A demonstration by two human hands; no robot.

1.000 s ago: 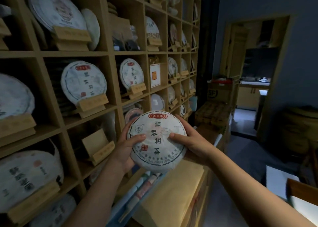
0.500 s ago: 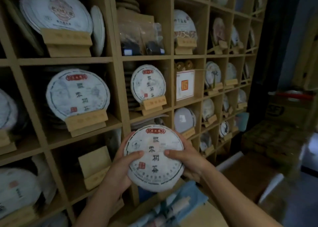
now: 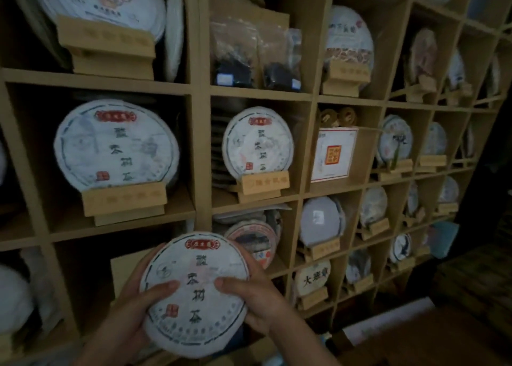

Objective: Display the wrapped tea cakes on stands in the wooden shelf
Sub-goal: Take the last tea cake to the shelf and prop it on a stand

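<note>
Holding a wrapped tea cake (image 3: 194, 291) upright at lower centre of the frame, the left hand (image 3: 138, 307) and right hand (image 3: 257, 302) clamp its opposite edges, thumbs on its face. An empty stand (image 3: 124, 268) shows partly behind it, lower left. Risk: seated off-centre, the cake may roll off; tight grip may tear the paper.

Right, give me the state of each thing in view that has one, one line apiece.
Held tea cake: wrapped, upright, gripped in both hands in front of the shelf.
Left hand: grips the cake's left edge.
Right hand: grips its right edge.
Empty stand: bare, partly hidden behind the held cake.
Matching cake at left: upright on its stand.
Matching cake in the middle: upright on its stand.
</note>
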